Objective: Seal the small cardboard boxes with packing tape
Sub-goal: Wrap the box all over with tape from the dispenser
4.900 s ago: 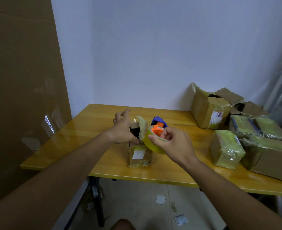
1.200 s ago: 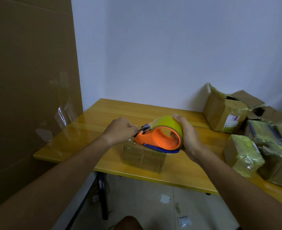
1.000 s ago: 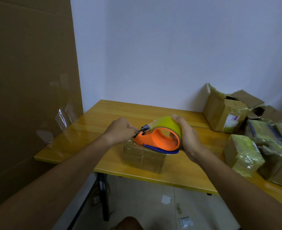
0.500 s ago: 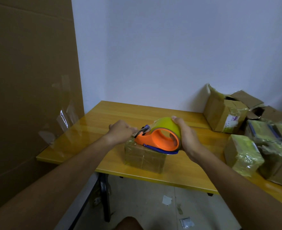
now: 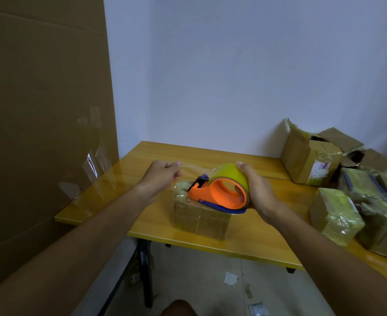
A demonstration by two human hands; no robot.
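Note:
A small tape-wrapped cardboard box [image 5: 199,218] lies on the yellow wooden table [image 5: 142,163] near its front edge. On top of it rests an orange tape dispenser [image 5: 219,193] holding a yellowish tape roll. My right hand [image 5: 257,190] grips the roll from its right side. My left hand [image 5: 164,175] pinches the free end of a clear tape strip [image 5: 192,168], stretched from the dispenser's front out to the left above the table.
Several cardboard boxes, some wrapped in tape, crowd the right of the table: an open one [image 5: 310,158] at the back, a small wrapped one [image 5: 335,215] nearer. A tall cardboard sheet [image 5: 44,122] stands at the left. Paper scraps lie on the floor.
My left hand has drawn away to the left from the dispenser's front, pulling out a length of tape. My right hand keeps its grip on the dispenser atop the box.

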